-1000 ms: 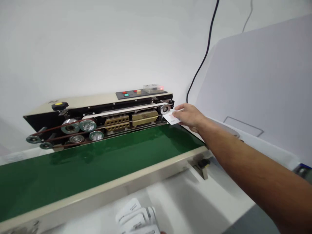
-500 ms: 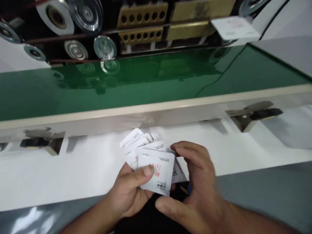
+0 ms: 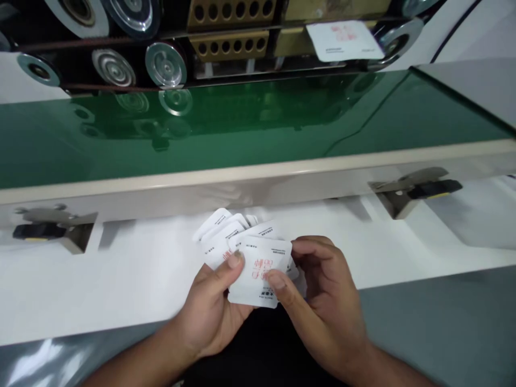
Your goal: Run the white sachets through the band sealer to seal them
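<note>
Several flat white sachets point(image 3: 252, 290) with red and black print lie fanned out in my left hand point(image 3: 213, 303). Its thumb presses on the face of the top one, and its fingers are hidden underneath. My right hand point(image 3: 328, 306) is closed on the right side of the same sachets, thumb on the front and fingers curled at the right edge and behind. The back of the fan spreads up and left above a white surface point(image 3: 141, 285).
A green conveyor belt point(image 3: 242, 134) crosses in front of me. Beyond it stands a machine with metal rollers point(image 3: 166, 64) and brass blocks point(image 3: 229, 45); another white sachet point(image 3: 344, 45) sticks out there. Black-handled brackets point(image 3: 433, 189) jut out below the belt.
My right hand has closed from open onto the sachets, its thumb now on the top one. The sachet at the machine has shifted left and shows more of its face.
</note>
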The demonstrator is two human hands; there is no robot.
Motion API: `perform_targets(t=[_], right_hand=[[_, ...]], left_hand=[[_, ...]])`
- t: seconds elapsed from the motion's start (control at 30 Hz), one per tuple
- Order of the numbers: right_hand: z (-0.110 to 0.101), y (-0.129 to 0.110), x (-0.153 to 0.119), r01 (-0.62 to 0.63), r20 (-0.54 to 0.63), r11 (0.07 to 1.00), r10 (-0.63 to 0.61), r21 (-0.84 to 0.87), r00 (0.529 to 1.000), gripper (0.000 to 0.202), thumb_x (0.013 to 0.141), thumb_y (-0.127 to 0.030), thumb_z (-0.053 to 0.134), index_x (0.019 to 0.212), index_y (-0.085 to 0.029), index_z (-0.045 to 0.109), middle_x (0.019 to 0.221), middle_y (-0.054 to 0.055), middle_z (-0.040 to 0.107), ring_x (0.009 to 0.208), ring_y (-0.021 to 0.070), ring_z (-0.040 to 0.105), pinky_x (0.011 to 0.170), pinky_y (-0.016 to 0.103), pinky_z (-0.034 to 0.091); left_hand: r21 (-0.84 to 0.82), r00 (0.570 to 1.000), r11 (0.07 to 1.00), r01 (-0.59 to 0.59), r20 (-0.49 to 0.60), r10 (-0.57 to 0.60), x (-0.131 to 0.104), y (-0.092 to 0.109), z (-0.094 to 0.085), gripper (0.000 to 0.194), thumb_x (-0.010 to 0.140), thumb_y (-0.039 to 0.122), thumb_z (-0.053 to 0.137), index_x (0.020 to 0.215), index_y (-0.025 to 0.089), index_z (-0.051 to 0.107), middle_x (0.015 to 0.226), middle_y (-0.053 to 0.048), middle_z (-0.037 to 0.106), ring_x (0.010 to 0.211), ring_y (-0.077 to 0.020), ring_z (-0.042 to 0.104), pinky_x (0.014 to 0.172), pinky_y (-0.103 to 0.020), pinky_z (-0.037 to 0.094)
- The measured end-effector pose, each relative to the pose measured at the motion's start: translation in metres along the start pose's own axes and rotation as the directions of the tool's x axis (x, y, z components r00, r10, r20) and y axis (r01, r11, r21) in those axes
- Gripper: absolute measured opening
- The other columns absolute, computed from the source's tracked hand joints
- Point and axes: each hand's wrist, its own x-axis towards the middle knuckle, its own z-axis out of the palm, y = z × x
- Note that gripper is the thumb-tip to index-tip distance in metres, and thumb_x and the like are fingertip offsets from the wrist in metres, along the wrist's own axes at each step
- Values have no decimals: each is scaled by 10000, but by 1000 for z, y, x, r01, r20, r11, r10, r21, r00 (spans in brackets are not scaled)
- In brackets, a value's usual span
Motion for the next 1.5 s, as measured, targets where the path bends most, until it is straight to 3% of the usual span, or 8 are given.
perform_targets(t=[0.17, 0.37, 0.63, 0.83, 1.07, 1.17, 1.37, 1.5], right_hand=[[0, 1, 0, 7, -43, 1000, -9, -26, 999, 410, 839, -235, 744, 1181, -295, 526, 964, 15, 512, 838, 166, 547, 691, 305, 506], [-10, -9, 12, -237, 26, 953, 237, 188, 971, 303, 850, -281, 768, 1103, -292, 602, 930, 5, 702, 773, 142, 677, 636, 235, 584], [-26, -10, 20, -426, 120, 831, 411, 358, 904, 308, 895, -355, 740, 1142, -277, 573, 896, 22, 751, 778, 176, 735, 673, 279, 627], [-38, -6, 29, -328, -126, 872, 395, 364, 910, 410, 913, -440, 698, 1250, -302, 510, 767, -8, 671, 526, 131, 600, 424, 211, 509], [-60, -21, 29, -309, 78, 916, 299, 257, 951, 352, 925, -321, 677, 1255, -288, 559, 1011, 42, 707, 851, 160, 707, 676, 223, 602], [-71, -25, 31, -277, 199, 946, 242, 167, 949, 420, 876, -259, 688, 1277, -277, 565, 1102, 71, 695, 884, 181, 707, 669, 238, 609], [-82, -28, 45, -353, 390, 930, 288, 105, 875, 528, 853, -274, 710, 1333, -254, 492, 946, 52, 708, 822, 216, 717, 635, 301, 618], [-79, -26, 52, -317, 382, 944, 260, 94, 887, 505, 871, -308, 689, 1326, -233, 485, 921, 50, 713, 800, 223, 723, 617, 315, 604]], left_hand=[[73, 1000, 997, -15, 20, 14, 1, -3, 4, 530, 961, 136, 559, 1473, 244, 471, 1142, -84, 785, 1185, -261, 677, 1061, -441, 493], [112, 1000, 994, -21, 3, 21, 3, -3, 0, 531, 917, 177, 646, 1431, 226, 525, 1090, -91, 803, 1117, -272, 712, 999, -435, 543], [208, 975, 977, 54, -222, -7, 1, -2, 15, 306, 858, 273, 761, 1149, 189, 722, 1072, -84, 813, 970, -245, 764, 791, -359, 646], [278, 922, 960, 5, -373, 103, -3, -3, 20, 331, 807, 224, 810, 1113, 202, 685, 923, -20, 809, 828, -201, 758, 645, -314, 651], [383, 910, 923, 44, -396, 121, -5, -2, 24, 626, 827, 228, 790, 1378, 210, 493, 995, -45, 775, 813, -179, 716, 618, -295, 625], [396, 917, 917, 49, -381, 116, -4, -3, 28, 658, 842, 219, 771, 1420, 227, 455, 996, -48, 771, 799, -172, 706, 614, -292, 622], [415, 911, 909, 39, -388, 138, -6, -7, 28, 668, 823, 209, 781, 1415, 226, 472, 985, -45, 770, 784, -186, 718, 596, -291, 630], [422, 924, 905, 48, -364, 121, -7, -8, 24, 786, 794, 140, 779, 1473, 256, 401, 1020, -40, 781, 785, -195, 731, 601, -291, 639]])
